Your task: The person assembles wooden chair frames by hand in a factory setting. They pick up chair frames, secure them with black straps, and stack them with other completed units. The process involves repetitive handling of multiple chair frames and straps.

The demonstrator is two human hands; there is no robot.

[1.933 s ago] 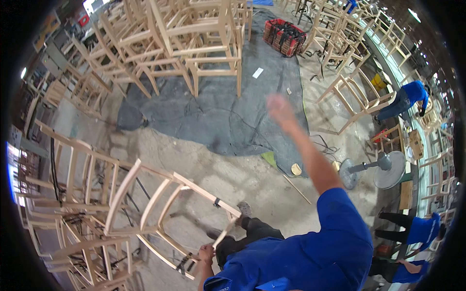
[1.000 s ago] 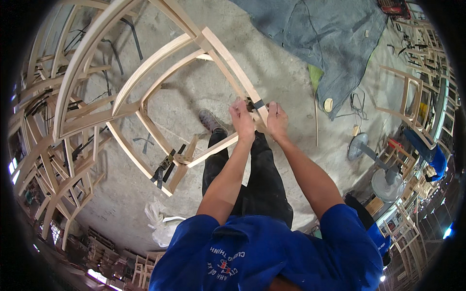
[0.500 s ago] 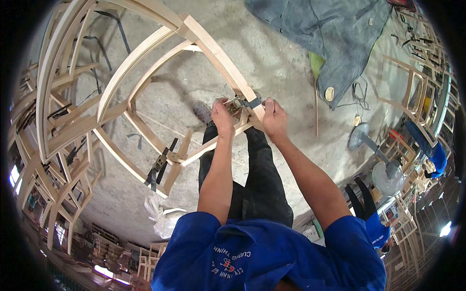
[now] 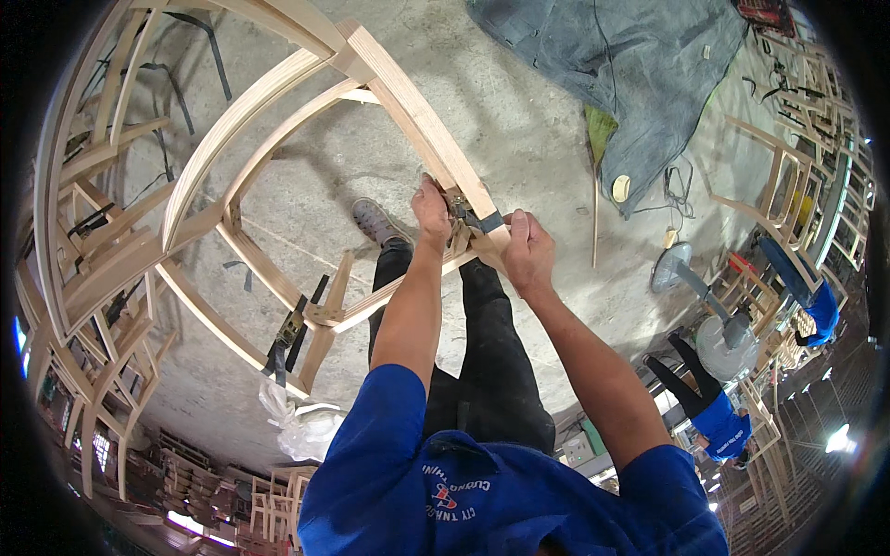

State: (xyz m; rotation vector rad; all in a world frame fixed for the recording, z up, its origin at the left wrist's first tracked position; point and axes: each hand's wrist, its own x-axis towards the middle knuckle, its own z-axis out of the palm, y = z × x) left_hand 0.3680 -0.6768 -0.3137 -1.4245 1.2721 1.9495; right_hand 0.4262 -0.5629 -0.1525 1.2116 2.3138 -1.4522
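Observation:
A pale wooden chair frame (image 4: 422,127) stands tilted before me, with curved rails and jointed corners. At its near right corner, a dark strap (image 4: 489,222) runs round the wood and meets a metal ratchet buckle (image 4: 458,203). My left hand (image 4: 431,209) is closed on that buckle from its left side; some fingertips are hidden behind it. My right hand (image 4: 529,255) grips the wooden corner just right of the strap, thumb pointing up. Another dark buckle with strap (image 4: 289,326) sits on the frame's near left corner.
More chair frames (image 4: 111,357) crowd the left side. A dark grey cloth (image 4: 616,88) lies on the concrete floor ahead, right of the frame. A standing fan (image 4: 723,345), a co-worker in blue (image 4: 718,424) and further frames are at right. A white plastic bag (image 4: 301,428) lies near left.
The whole view has shifted a little, with the frame's left side sitting further left and lower. Both hands stay at the same corner; the left hand has turned slightly at the buckle.

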